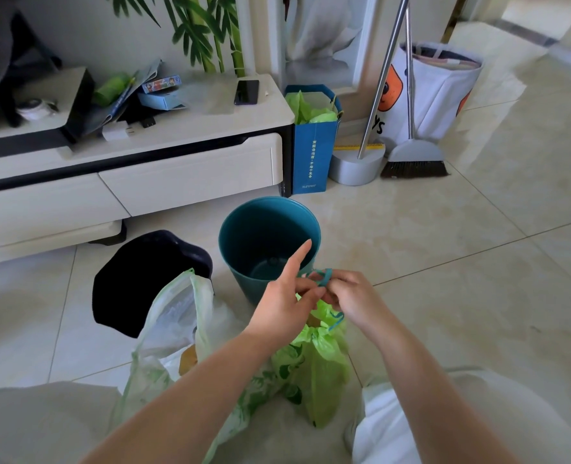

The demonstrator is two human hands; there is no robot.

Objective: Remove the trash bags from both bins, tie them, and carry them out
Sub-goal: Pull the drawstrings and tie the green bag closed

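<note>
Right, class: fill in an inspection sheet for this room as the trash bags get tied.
Surface: pale tiled floor.
Job's things: teal bin empty; dark bin beside it; green bag gathered at its neck; pale bag still open.
Clutter: phone and boxes on the cabinet.
Grippers: left hand and right hand working the drawstring.
Cables: nothing seen.
Surroundings: broom, blue paper bag.

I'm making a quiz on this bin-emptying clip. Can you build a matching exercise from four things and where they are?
Things:
1. round teal plastic bin
2. bright green drawstring trash bag
3. black smartphone
4. grey-headed broom

Places:
A. on the white cabinet top
B. beyond both hands, empty on the floor
C. beneath both hands
D. beside the white tote bag

Pairs: 1-B, 2-C, 3-A, 4-D
</note>
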